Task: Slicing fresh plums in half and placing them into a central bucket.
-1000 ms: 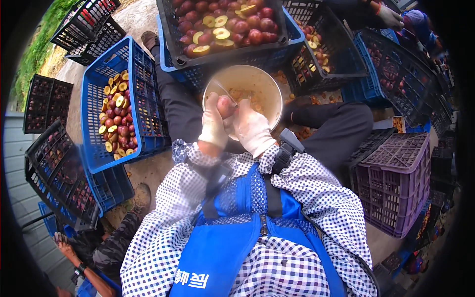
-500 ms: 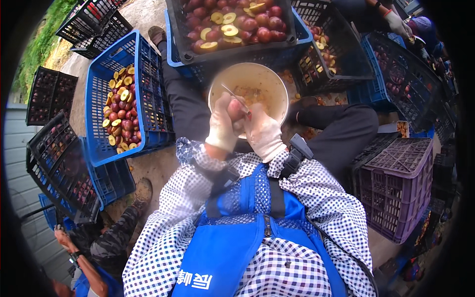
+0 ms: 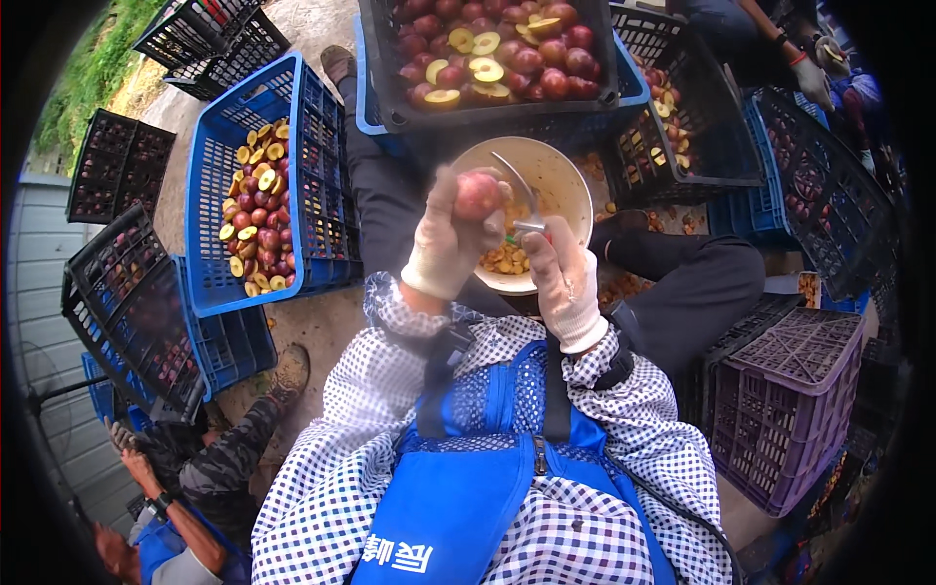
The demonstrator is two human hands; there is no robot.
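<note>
My left hand [image 3: 441, 242], in a pale glove, is closed round a reddish plum [image 3: 478, 197]. My right hand [image 3: 565, 283], gloved too, grips a small knife with a curved metal blade [image 3: 523, 177]; its handle is mostly hidden in the fingers. The blade rises beside the plum, with a slight gap between them. Both hands are over the near side of a cream-coloured bucket [image 3: 582, 195] between my legs, where yellowish fruit scraps [image 3: 505, 259] lie. Just beyond it, a black crate [image 3: 502, 117] holds whole plums and yellow cut pieces.
A blue crate [image 3: 295, 195] of whole and cut plums stands at my left. More fruit is in a black crate [image 3: 717, 166] at the right. A closed purple crate [image 3: 780, 429] sits by my right leg. Co-workers [image 3: 180, 517] are at lower left and upper right [image 3: 811, 83].
My hands have drawn apart. The knife, formerly against the plum, now points up beside it. The whole view has shifted slightly, with the surroundings appearing further right.
</note>
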